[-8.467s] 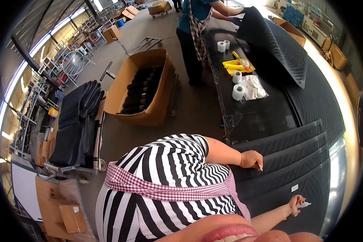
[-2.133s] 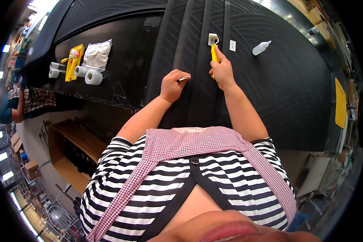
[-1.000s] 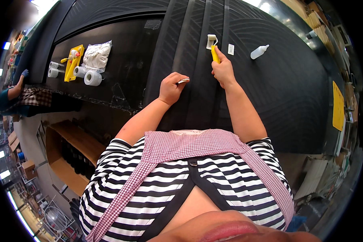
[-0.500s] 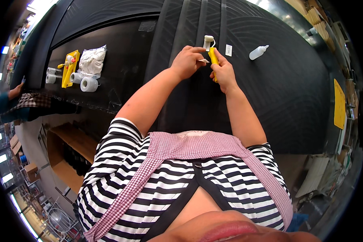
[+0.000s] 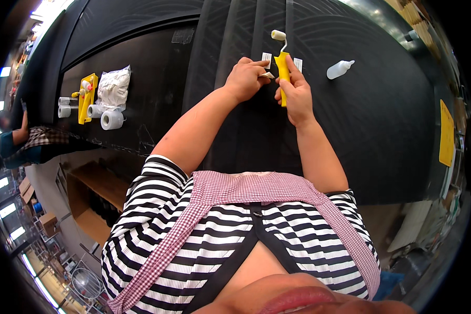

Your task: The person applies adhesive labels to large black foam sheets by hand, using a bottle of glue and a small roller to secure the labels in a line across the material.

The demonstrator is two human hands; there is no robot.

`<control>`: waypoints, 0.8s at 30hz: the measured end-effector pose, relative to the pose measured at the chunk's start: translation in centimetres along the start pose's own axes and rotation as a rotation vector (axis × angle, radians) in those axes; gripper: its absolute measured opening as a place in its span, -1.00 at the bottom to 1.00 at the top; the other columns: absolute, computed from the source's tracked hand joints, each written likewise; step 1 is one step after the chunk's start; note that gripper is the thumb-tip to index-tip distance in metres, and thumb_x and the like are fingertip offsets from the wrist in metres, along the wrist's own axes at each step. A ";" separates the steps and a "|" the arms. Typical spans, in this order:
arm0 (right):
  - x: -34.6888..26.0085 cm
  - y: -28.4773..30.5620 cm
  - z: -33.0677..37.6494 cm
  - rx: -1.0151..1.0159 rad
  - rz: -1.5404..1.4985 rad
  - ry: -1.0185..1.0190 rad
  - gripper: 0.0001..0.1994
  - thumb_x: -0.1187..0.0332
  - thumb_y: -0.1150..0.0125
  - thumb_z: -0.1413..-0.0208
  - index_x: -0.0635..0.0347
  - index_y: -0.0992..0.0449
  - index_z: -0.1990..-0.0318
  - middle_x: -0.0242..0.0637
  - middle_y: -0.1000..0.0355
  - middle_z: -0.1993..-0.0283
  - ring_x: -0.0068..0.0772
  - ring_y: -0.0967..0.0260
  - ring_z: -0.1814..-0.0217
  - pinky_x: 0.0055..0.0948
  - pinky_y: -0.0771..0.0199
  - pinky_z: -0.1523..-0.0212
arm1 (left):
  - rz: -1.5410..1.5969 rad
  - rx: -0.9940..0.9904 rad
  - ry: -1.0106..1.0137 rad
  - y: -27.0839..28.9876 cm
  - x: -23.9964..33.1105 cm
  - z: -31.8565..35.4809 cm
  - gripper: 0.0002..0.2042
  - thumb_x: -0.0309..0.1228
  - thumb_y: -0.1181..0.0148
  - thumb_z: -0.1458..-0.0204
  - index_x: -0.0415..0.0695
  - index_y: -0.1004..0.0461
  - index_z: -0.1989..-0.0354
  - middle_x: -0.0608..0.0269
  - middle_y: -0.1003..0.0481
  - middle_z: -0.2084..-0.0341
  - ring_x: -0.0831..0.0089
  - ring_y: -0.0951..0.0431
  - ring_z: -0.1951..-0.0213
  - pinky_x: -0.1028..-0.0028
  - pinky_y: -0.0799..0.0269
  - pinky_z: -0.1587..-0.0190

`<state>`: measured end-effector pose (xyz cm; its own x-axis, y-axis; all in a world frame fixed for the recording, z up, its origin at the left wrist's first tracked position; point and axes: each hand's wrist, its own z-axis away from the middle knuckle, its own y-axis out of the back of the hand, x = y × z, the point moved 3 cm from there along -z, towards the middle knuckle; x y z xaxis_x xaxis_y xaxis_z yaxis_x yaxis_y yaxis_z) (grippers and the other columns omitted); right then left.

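Observation:
My right hand (image 5: pixel 297 97) is wrapped round the yellow handle of a small paint roller (image 5: pixel 282 67). The white sleeve (image 5: pixel 278 35) of the roller points away from me on its bent wire. My left hand (image 5: pixel 242 79) is closed, a small folded white scrap (image 5: pixel 267 75) pinched at its fingers. Its index finger reaches the lower edge of a small white label (image 5: pixel 267 58), which lies flat on the black sheet (image 5: pixel 361 131). A second white label (image 5: pixel 298 64) lies right of the roller handle, partly hidden by my right fingers.
A translucent squeeze bottle (image 5: pixel 340 69) lies on its side to the right. At left are a yellow roller tray (image 5: pixel 83 111), clear tape rolls (image 5: pixel 111 120) and a plastic bag of white material (image 5: pixel 114 88). Another person (image 5: pixel 31 140) stands at the far left.
The roller has moved off the left label, its sleeve now farther away and slightly right. That label, covered before, now shows. My left hand has stayed almost in place.

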<state>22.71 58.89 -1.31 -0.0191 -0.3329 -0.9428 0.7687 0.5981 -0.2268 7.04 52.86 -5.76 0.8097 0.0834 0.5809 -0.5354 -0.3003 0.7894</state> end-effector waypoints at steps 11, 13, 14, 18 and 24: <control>0.8 0.0 3.1 0.003 0.061 -0.040 -0.38 0.50 0.00 -0.27 -0.01 -0.15 -0.50 -0.32 -0.40 0.17 -0.65 -0.37 0.49 -0.65 -0.42 0.48 | 0.062 0.029 -0.022 0.2 0.2 0.4 -0.91 -0.35 -0.33 -0.03 -0.05 -0.68 0.35 0.27 -0.55 -0.15 0.13 -0.48 0.00 0.26 -0.39 -0.15; 0.8 -0.1 3.2 -0.004 0.070 -0.039 -0.38 0.50 0.00 -0.27 -0.01 -0.15 -0.50 -0.33 -0.40 0.17 -0.66 -0.37 0.49 -0.65 -0.42 0.49 | 0.050 0.041 -0.040 0.4 0.4 0.5 -0.92 -0.36 -0.32 -0.04 -0.06 -0.67 0.35 0.27 -0.55 -0.15 0.14 -0.48 -0.01 0.26 -0.39 -0.15; 0.8 -0.2 3.3 -0.007 0.081 -0.041 -0.38 0.51 0.00 -0.27 0.00 -0.16 -0.50 -0.33 -0.40 0.17 -0.65 -0.37 0.49 -0.64 -0.42 0.49 | 0.043 0.039 -0.051 0.6 0.5 0.7 -0.92 -0.36 -0.32 -0.04 -0.06 -0.67 0.36 0.27 -0.55 -0.15 0.14 -0.48 -0.02 0.26 -0.39 -0.15; 1.2 -0.9 3.4 -0.028 0.149 -0.063 -0.39 0.52 0.00 -0.26 0.04 -0.18 -0.49 -0.34 -0.42 0.16 -0.64 -0.35 0.52 -0.63 -0.41 0.51 | 0.056 0.082 -0.092 1.6 1.4 2.6 -0.95 -0.40 -0.32 -0.03 -0.07 -0.65 0.36 0.24 -0.56 -0.12 0.15 -0.49 -0.09 0.26 -0.40 -0.16; 2.1 -2.1 3.0 0.014 0.213 -0.101 -0.38 0.52 0.01 -0.24 0.07 -0.18 -0.49 -0.32 -0.46 0.12 -0.65 -0.31 0.56 -0.62 -0.36 0.56 | 0.080 0.139 -0.072 0.9 1.8 5.3 -0.92 -0.47 -0.35 0.03 -0.09 -0.65 0.33 0.17 -0.59 -0.06 0.14 -0.50 -0.15 0.25 -0.42 -0.20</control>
<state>23.00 54.71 -2.04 0.2075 -0.2718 -0.9397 0.7574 0.6526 -0.0215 9.31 47.70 -5.01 0.7833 -0.0127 0.6215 -0.5649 -0.4319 0.7031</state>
